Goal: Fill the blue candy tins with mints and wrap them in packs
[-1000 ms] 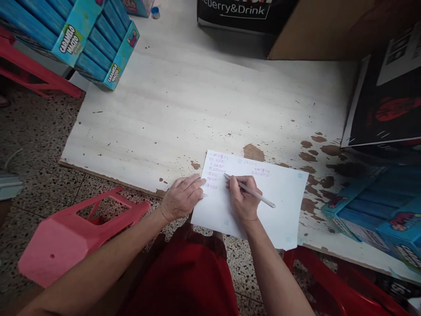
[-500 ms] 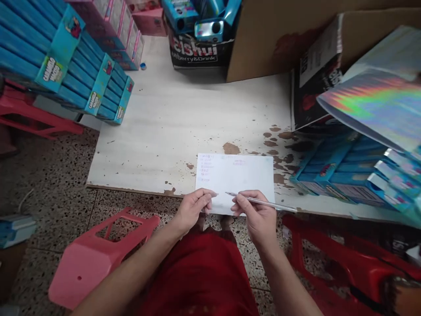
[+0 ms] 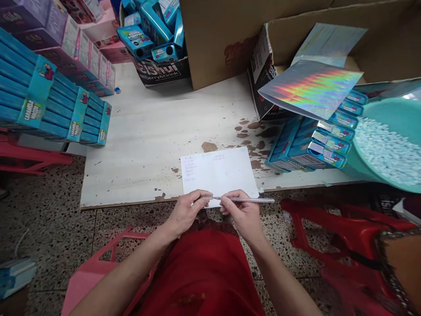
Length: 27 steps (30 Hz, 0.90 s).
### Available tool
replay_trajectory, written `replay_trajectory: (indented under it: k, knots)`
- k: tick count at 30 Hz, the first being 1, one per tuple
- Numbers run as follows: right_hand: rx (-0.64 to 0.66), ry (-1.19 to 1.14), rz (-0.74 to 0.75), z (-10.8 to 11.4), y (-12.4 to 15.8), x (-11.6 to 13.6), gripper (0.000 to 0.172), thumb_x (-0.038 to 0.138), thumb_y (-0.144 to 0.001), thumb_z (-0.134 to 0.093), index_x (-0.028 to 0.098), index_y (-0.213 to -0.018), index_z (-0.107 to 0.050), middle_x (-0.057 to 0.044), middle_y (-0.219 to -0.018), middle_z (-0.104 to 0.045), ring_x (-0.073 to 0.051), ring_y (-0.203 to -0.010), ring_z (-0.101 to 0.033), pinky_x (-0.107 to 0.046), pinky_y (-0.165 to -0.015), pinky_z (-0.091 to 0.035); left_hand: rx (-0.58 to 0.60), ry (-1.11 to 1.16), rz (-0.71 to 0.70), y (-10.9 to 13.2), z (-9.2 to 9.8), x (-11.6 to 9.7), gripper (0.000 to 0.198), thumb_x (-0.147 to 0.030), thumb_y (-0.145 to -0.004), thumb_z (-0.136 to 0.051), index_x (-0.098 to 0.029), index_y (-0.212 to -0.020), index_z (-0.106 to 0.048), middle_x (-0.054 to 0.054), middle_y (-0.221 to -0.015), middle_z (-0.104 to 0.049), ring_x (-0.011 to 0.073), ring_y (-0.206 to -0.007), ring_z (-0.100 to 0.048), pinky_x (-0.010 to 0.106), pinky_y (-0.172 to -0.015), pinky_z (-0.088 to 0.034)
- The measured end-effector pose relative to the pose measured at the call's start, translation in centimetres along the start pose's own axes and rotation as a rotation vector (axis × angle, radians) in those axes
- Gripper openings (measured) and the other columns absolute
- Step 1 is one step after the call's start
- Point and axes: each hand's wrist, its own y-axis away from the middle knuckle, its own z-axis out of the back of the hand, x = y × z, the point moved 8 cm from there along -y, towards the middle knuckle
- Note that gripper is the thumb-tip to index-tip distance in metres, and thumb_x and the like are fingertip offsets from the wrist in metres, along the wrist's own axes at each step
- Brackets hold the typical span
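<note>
A clear-barrelled pen [image 3: 259, 200] lies across my right hand [image 3: 241, 210], pinched near its point by thumb and fingers. Its tip is directed left, at the fingertips of my left hand [image 3: 190, 208]. Those fingers are closed in a pinch; whatever small thing they hold, if any, is hidden. Under both hands is a white sheet of paper [image 3: 226, 175] with several lines of faint handwriting, lying at the near edge of the white table [image 3: 158, 131].
Blue candy boxes [image 3: 62, 105] are stacked at left, with pink boxes [image 3: 95, 57] behind. A carton [image 3: 161, 72] of blue tins stands at the back. To the right are holographic sheets [image 3: 315, 87], blue packs [image 3: 302, 145] and a teal basin [image 3: 371, 153] of white pieces. Stools [image 3: 101, 267] flank me.
My hands have come together, bringing the pen's tip from a gap away up to my left fingertips. The view has shifted right, bringing the teal basin into sight.
</note>
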Motion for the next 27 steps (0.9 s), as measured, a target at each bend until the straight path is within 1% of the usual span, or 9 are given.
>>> replay_trajectory:
  k: [4, 8, 11, 14, 16, 19, 21, 25, 27]
  knots:
    - [0.009, -0.055, -0.052, 0.0, 0.3, -1.2, 0.028, 0.044, -0.068, -0.075, 0.018, -0.072, -0.064, 0.002, -0.055, -0.064, -0.012, -0.047, -0.06, -0.022, -0.044, -0.051, 0.04, -0.022, -0.017, 0.0, -1.0, -0.1, 0.026, -0.037, -0.087, -0.052, -0.019, -0.096, -0.069, 0.001, -0.081, -0.068, 0.0139, -0.074, -0.06, 0.025, -0.07, -0.047]
    - [0.02, -0.157, -0.134, -0.5, 1.1, -2.9, 0.032, 0.045, -0.063, -0.079, 0.017, -0.069, -0.064, 0.003, -0.053, -0.062, -0.009, -0.04, -0.054, -0.02, -0.039, -0.046, 0.097, 0.007, 0.001, 0.7, -2.3, 0.4, 0.027, -0.037, -0.088, -0.049, -0.019, -0.091, -0.068, -0.001, -0.065, -0.062, 0.0124, -0.06, -0.056, 0.024, -0.06, -0.045]
    - [0.028, -0.221, -0.216, -0.9, 2.2, -4.7, 0.033, 0.045, -0.062, -0.079, 0.017, -0.068, -0.063, 0.003, -0.053, -0.061, -0.007, -0.039, -0.05, -0.019, -0.039, -0.043, 0.099, 0.044, 0.045, 1.6, -3.1, 1.5, 0.028, -0.04, -0.087, -0.05, -0.019, -0.085, -0.067, -0.001, -0.061, -0.058, 0.0121, -0.057, -0.053, 0.024, -0.058, -0.044]
    - [0.036, -0.237, -0.274, -0.6, 3.4, -6.6, 0.033, 0.044, -0.064, -0.079, 0.016, -0.068, -0.063, 0.002, -0.055, -0.061, -0.008, -0.043, -0.051, -0.019, -0.042, -0.045, 0.101, 0.235, 0.159, 2.6, -4.4, 3.6, 0.033, -0.049, -0.083, -0.056, -0.018, -0.087, -0.066, 0.0, -0.065, -0.061, 0.0127, -0.06, -0.056, 0.024, -0.06, -0.045]
    - [-0.026, -0.233, -0.307, 0.8, 4.1, -7.9, 0.033, 0.045, -0.063, -0.079, 0.016, -0.07, -0.065, 0.002, -0.059, -0.061, -0.009, -0.05, -0.054, -0.02, -0.045, -0.047, 0.034, 0.429, 0.34, 3.4, -5.3, 6.2, 0.043, -0.057, -0.079, -0.059, -0.017, -0.093, -0.062, 0.001, -0.069, -0.061, 0.0119, -0.061, -0.057, 0.023, -0.059, -0.045]
    - [-0.242, -0.29, -0.336, 4.7, 5.4, -9.7, 0.036, 0.047, -0.057, -0.082, 0.018, -0.071, -0.066, 0.0, -0.071, -0.064, -0.014, -0.064, -0.061, -0.026, -0.055, -0.054, -0.035, 0.682, 0.76, 5.2, -8.1, 10.6, 0.057, -0.068, -0.077, -0.054, -0.014, -0.095, -0.057, 0.003, -0.072, -0.06, 0.0122, -0.059, -0.059, 0.022, -0.054, -0.045]
    - [-0.33, -0.357, -0.367, 7.1, 6.3, -10.8, 0.039, 0.05, -0.054, -0.082, 0.019, -0.07, -0.066, -0.002, -0.077, -0.067, -0.017, -0.073, -0.065, -0.03, -0.065, -0.056, -0.076, 0.856, 0.934, 5.2, -10.2, 12.0, 0.06, -0.069, -0.079, -0.05, -0.013, -0.1, -0.056, 0.007, -0.081, -0.063, 0.0161, -0.066, -0.064, 0.026, -0.057, -0.05]
    - [-0.376, -0.447, -0.422, 10.7, 8.0, -12.2, 0.038, 0.049, -0.051, -0.081, 0.018, -0.064, -0.063, -0.002, -0.067, -0.067, -0.016, -0.064, -0.063, -0.027, -0.062, -0.053, -0.528, 1.135, 0.84, 1.5, -10.8, 11.9, 0.034, -0.04, -0.086, -0.059, -0.015, -0.109, -0.054, 0.012, -0.097, -0.065, 0.0172, -0.078, -0.067, 0.027, -0.066, -0.055]
    - [-0.396, -0.456, -0.422, 12.5, 8.6, -12.6, 0.035, 0.047, -0.051, -0.079, 0.019, -0.063, -0.062, -0.001, -0.064, -0.066, -0.013, -0.056, -0.058, -0.025, -0.055, -0.049, -0.653, 1.148, 0.752, 0.2, -10.7, 10.7, 0.021, -0.021, -0.089, -0.056, -0.018, -0.109, -0.055, 0.008, -0.097, -0.067, 0.0126, -0.076, -0.066, 0.023, -0.068, -0.056]
